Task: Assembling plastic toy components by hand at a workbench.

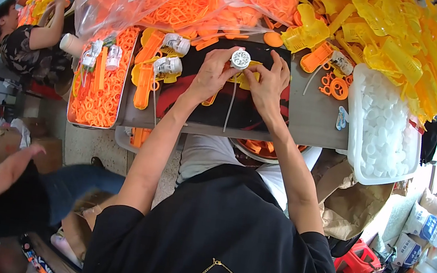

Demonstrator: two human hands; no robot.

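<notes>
Over a dark red-and-black mat [270,122], my left hand [211,75] pinches a white round part [240,58] with a grille-like pattern on its face. A thin pale tube [230,110] hangs below it toward the table's near edge. My right hand [266,84] has thumb and fingertips closed on a yellow plastic piece [246,79] just beside the white part; its other fingers are raised. How the yellow piece and white part join is hidden by my fingers. Left of the mat lie two orange-and-yellow assemblies [143,89] with white cylindrical parts [168,66].
A bin of orange rings [94,105] stands left, and a translucent bin of white caps [382,126] right. Bagged orange parts [209,1] and heaped yellow shells [393,44] fill the back. Another assembly [318,57] and orange rings [339,88] lie right. Two people [40,50] are at left.
</notes>
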